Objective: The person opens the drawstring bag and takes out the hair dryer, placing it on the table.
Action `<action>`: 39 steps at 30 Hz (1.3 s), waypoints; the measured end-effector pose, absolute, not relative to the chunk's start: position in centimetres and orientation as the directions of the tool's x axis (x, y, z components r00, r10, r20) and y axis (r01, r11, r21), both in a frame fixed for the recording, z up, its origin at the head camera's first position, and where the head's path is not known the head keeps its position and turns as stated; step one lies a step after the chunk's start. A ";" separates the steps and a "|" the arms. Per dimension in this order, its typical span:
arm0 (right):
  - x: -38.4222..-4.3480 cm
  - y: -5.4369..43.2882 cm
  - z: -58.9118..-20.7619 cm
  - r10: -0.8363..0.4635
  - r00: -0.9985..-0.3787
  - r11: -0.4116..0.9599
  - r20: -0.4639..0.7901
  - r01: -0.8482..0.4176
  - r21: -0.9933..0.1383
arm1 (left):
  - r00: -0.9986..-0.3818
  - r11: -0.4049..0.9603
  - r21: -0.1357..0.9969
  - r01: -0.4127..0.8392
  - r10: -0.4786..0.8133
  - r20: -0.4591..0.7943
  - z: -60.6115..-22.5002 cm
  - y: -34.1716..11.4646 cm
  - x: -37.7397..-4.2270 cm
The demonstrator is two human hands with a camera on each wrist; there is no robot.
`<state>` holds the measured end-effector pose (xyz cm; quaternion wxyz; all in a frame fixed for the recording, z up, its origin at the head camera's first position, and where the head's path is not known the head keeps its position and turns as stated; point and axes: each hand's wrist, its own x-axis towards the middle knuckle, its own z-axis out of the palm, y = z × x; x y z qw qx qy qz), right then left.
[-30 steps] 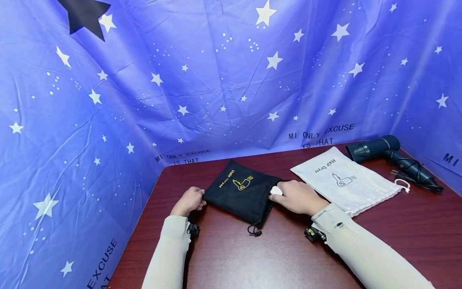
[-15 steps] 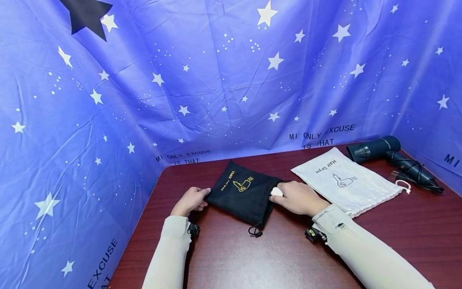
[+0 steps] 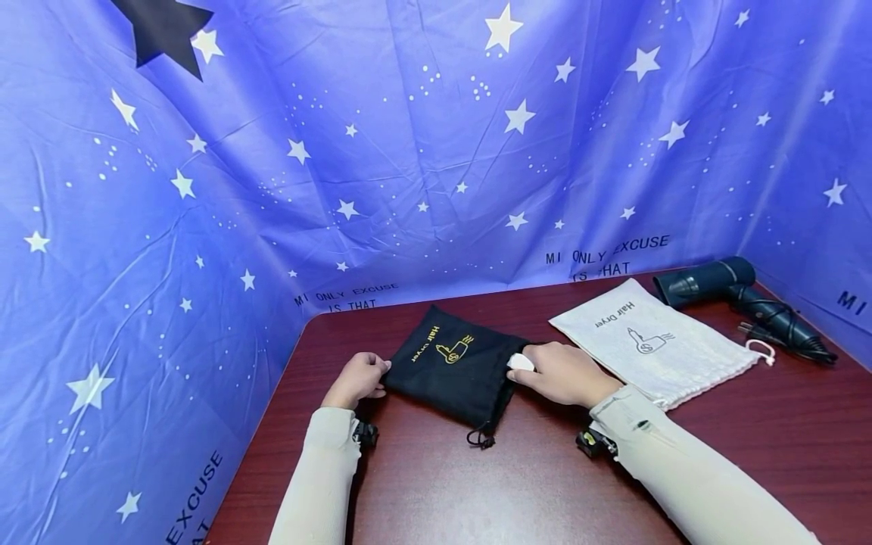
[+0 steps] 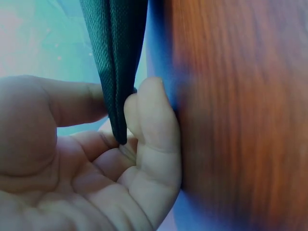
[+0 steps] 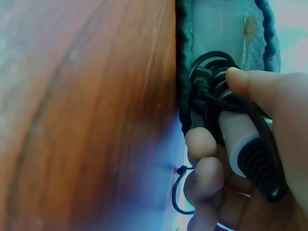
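Note:
A black drawstring bag (image 3: 439,371) with yellow "Hair Dryer" print lies mid-table, its mouth to the right. My left hand (image 3: 357,378) pinches its left corner; the left wrist view shows the dark cloth corner (image 4: 115,67) between thumb and fingers. At the bag's mouth, my right hand (image 3: 565,371) grips the pale handle of a hair dryer (image 5: 237,130), wrapped in black cord (image 5: 257,130). Most of the dryer is hidden in the bag; a pale surface shows through the opening in the right wrist view. A black drawstring loop (image 3: 481,437) hangs from the near corner.
To the right, a white drawstring bag (image 3: 654,344) printed "Hair Dryer" lies flat. A dark hair dryer (image 3: 711,280) with its cord wound round the handle lies behind it. Blue star-patterned cloth (image 3: 422,151) surrounds the dark red table (image 3: 477,499).
The black bag's closed end shifted slightly right, then back left, together with my left hand. My right hand stays at the mouth, gripping the handle.

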<state>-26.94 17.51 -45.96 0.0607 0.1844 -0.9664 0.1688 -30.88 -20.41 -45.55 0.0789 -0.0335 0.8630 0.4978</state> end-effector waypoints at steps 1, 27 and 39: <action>-27.0 17.5 -45.9 -0.338 -0.924 0.874 0.178 -0.379 -0.304 | -0.984 0.495 0.857 -0.143 0.017 -0.175 -45.5 -20.4 -30.9; -26.3 18.6 -45.5 -0.389 -0.904 0.844 0.176 -0.426 -0.326 | -0.986 0.480 0.867 -0.135 0.020 -0.164 -45.7 -20.6 -31.0; -26.0 18.5 -45.3 -0.388 -0.906 0.850 0.166 -0.422 -0.314 | -0.987 0.476 0.869 -0.133 0.017 -0.161 -45.8 -20.6 -31.0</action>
